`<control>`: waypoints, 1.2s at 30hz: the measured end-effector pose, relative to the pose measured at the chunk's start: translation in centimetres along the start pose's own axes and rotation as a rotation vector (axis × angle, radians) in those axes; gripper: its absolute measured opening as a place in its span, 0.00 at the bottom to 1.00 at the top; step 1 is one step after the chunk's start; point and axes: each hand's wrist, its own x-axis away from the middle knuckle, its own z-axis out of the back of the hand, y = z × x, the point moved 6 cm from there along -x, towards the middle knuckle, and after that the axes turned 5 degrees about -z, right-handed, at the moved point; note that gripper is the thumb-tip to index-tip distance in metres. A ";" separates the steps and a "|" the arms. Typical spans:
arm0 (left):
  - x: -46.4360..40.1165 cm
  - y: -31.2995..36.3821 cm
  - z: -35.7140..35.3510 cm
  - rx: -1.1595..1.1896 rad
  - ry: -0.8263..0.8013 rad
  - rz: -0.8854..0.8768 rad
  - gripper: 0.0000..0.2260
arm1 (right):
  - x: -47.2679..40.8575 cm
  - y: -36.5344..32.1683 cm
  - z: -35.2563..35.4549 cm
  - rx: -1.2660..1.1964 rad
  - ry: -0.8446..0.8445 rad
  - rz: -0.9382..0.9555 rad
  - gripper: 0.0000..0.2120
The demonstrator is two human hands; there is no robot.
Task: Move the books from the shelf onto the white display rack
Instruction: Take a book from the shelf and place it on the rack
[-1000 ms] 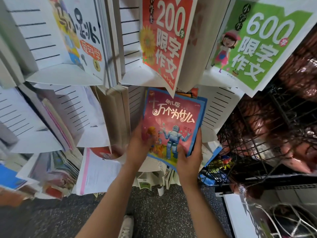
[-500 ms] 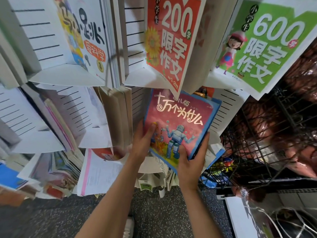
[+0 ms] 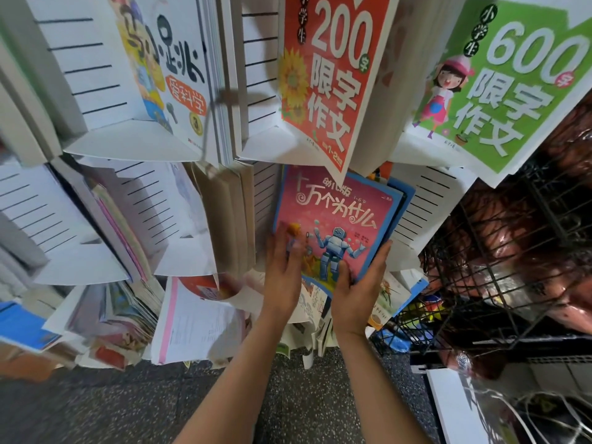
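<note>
A pink book with a blue robot on its cover (image 3: 339,216) stands in a middle pocket of the white display rack (image 3: 426,203), fronting a stack of blue-edged books. My left hand (image 3: 285,267) lies flat against the cover's lower left, fingers straight and blurred. My right hand (image 3: 358,283) grips the book's lower right corner, thumb on the cover and fingers round the edge. The top of the book is hidden behind a red "200" book (image 3: 330,75) in the pocket above.
A green "600" book (image 3: 512,81) and a white cartoon book (image 3: 166,68) sit in upper pockets. Loose books and papers (image 3: 198,318) fill lower pockets on the left. A black wire basket (image 3: 499,270) stands to the right. Speckled floor lies below.
The pink book has moved up and deeper into the pocket under the red book. My left hand slid from gripping the left edge to lying flat on the cover.
</note>
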 end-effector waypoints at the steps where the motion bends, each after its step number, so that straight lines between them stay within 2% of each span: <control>1: 0.3 -0.6 -0.2 0.013 -0.016 0.025 0.29 | 0.0 0.0 0.1 -0.007 0.006 -0.010 0.39; 6: 0.1 0.1 -1.4 0.160 -0.074 0.072 0.29 | 0.7 0.0 0.3 -0.036 -0.025 -0.147 0.48; 11: -1.5 1.6 -0.9 0.270 -0.128 0.136 0.22 | 0.9 -1.6 -1.0 0.005 -0.095 -0.018 0.39; 14: -1.9 2.1 -1.1 0.242 -0.168 0.181 0.31 | 0.1 -1.7 -1.3 0.000 -0.062 -0.028 0.37; 17: -1.3 3.1 -1.7 0.256 -0.168 0.189 0.30 | -0.7 -0.7 -0.8 -0.001 -0.065 -0.090 0.34; 24: 0.2 4.9 -3.7 0.272 -0.117 0.161 0.41 | -3.3 -1.0 1.0 -0.069 -0.246 -0.215 0.29; 27: 0.1 6.5 -4.1 0.287 -0.099 0.115 0.35 | -3.9 -2.2 1.6 -0.116 -0.270 -0.237 0.38; 29: 0.0 7.4 -4.3 0.281 -0.102 0.098 0.32 | -4.3 -2.9 1.6 -0.121 -0.276 -0.231 0.40; 34: -0.3 5.9 -4.5 0.318 -0.065 0.218 0.35 | -5.1 -2.6 -0.1 -0.044 -0.299 -0.251 0.32; 36: -0.3 5.9 -4.4 0.350 -0.045 0.272 0.30 | -5.5 -2.1 -0.2 -0.014 -0.308 -0.262 0.31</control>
